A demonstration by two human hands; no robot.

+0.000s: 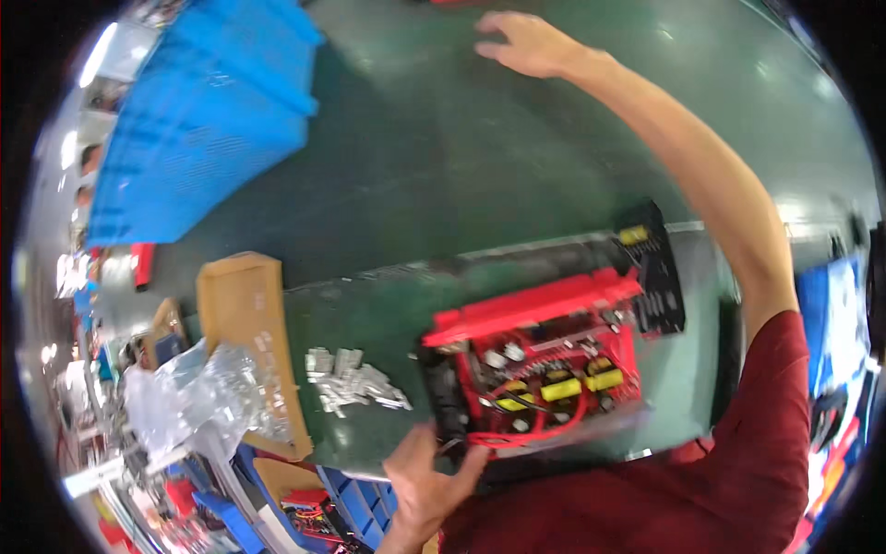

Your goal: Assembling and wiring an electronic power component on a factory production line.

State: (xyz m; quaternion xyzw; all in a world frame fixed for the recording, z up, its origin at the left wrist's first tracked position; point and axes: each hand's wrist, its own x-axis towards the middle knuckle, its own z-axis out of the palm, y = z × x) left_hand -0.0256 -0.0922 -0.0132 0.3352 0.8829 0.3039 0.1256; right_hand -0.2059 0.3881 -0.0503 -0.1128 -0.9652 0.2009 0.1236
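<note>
A red-cased electronic unit (544, 369) lies open on the green work surface in front of me. Its circuit board carries yellow-wrapped coils (560, 389), with red cables (540, 432) curving along the near side. At its left end is a black end panel (447, 392); another black panel (657, 268) stands out at the far right. My left hand (429, 480) has thumb and fingers around the near left corner of the unit. My right hand (528, 43) reaches far forward above the green surface, slightly blurred, fingers apart and nothing in them.
Left of the unit lies a pile of small silvery metal pieces (353, 380). Beyond are an open cardboard box (242, 300) and clear plastic bags (208, 392). A large blue crate (217, 120) stands far left. Blue bins (355, 503) sit below the table edge.
</note>
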